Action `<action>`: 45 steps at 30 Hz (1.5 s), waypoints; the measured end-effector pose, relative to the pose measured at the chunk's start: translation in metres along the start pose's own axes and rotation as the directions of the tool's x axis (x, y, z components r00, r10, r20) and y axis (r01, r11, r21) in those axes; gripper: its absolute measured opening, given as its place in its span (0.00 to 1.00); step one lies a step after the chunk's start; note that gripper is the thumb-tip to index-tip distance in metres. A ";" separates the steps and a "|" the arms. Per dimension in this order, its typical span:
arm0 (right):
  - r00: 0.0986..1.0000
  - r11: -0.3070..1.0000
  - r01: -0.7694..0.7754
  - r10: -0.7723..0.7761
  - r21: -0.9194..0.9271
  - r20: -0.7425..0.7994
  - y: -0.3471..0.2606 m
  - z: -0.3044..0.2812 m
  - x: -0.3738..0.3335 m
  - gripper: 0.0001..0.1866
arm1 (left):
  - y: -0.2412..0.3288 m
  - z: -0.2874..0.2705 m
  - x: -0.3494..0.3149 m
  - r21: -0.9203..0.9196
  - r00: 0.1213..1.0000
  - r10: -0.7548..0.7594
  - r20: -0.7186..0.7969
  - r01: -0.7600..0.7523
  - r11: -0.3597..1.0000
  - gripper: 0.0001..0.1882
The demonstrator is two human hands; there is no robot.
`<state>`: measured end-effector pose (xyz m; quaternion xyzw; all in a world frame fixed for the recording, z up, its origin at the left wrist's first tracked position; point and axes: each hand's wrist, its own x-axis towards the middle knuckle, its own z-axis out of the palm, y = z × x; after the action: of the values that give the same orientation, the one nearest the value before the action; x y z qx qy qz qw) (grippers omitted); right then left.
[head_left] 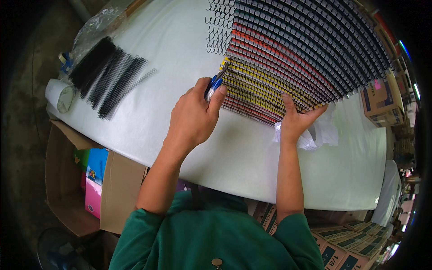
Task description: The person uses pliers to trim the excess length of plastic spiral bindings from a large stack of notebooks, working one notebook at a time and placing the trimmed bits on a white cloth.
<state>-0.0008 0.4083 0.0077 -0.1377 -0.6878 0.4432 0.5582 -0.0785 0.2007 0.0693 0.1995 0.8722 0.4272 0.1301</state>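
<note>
Rows of wire spirals (288, 49) fan across the far right of the table, apparently the bound edges of stacked notebooks, in dark, red and yellow bands. At the left end of the yellow rows, my left hand (193, 110) is closed round blue-handled pliers (215, 84). Their dark jaws reach the wire ends there. My right hand (294, 121) grips the near side of the stack, thumb on the yellow rows and fingers spread to the right; some fingers are hidden. Crumpled white plastic (310, 138) lies beneath it.
Loose black spiral coils (105, 76) lie at the left of the white table (243, 166), near a white roll (60, 95) and clear plastic. An open carton (121, 191) with colourful packs stands at lower left. More cartons (382, 101) are at right and under the table.
</note>
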 end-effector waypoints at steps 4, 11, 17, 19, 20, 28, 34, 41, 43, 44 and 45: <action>0.999 0.983 0.054 -0.055 -0.175 0.001 -0.002 -0.001 0.000 0.62 | -0.027 0.006 0.010 -0.655 0.942 0.114 0.315 0.129 0.745 0.32; 1.000 0.990 -0.021 0.021 -0.137 0.003 -0.007 0.002 0.000 0.63 | -0.037 0.005 0.009 -0.826 0.768 0.329 0.550 0.558 0.081 0.33; 0.998 0.977 0.055 -0.054 -0.208 0.011 -0.001 0.001 -0.002 0.65 | -0.019 0.018 -0.002 0.011 0.997 0.030 -0.072 -0.029 1.000 0.29; 0.988 0.927 0.148 -0.150 -0.345 0.020 0.003 -0.001 -0.002 0.66 | -0.026 0.017 0.003 -0.497 0.981 0.008 0.192 0.090 0.863 0.31; 0.989 0.932 0.147 -0.149 -0.330 0.019 0.003 -0.001 -0.002 0.66 | -0.030 0.016 0.005 -0.690 0.948 0.051 0.315 0.192 0.698 0.32; 0.990 0.950 0.135 -0.137 -0.281 0.010 0.000 0.001 -0.001 0.67 | -0.042 0.014 0.014 -0.767 0.714 0.445 0.541 0.636 -0.087 0.31; 0.988 0.935 0.152 -0.153 -0.319 0.022 0.002 -0.001 -0.002 0.68 | -0.016 0.022 -0.001 -0.163 0.999 -0.033 -0.039 0.026 0.986 0.29; 0.988 0.927 0.150 -0.147 -0.345 0.033 0.000 0.001 -0.005 0.70 | -0.040 0.015 0.004 -0.844 0.810 0.240 0.536 0.505 0.180 0.34; 0.988 0.933 0.152 -0.150 -0.327 0.031 0.000 0.003 -0.004 0.70 | -0.043 0.017 0.006 -0.830 0.795 0.274 0.541 0.558 0.018 0.34; 0.987 0.923 0.158 -0.156 -0.350 0.035 0.001 0.002 -0.004 0.70 | -0.041 0.018 0.005 -0.818 0.785 0.288 0.549 0.575 -0.009 0.34; 0.986 0.914 0.165 -0.162 -0.372 0.039 0.000 0.001 -0.004 0.70 | -0.045 0.019 0.007 -0.814 0.771 0.340 0.539 0.580 -0.024 0.33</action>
<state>-0.0002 0.4051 0.0047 -0.1817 -0.7707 0.2564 0.5543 -0.0877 0.1915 0.0216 0.0854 0.2139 0.8053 0.5463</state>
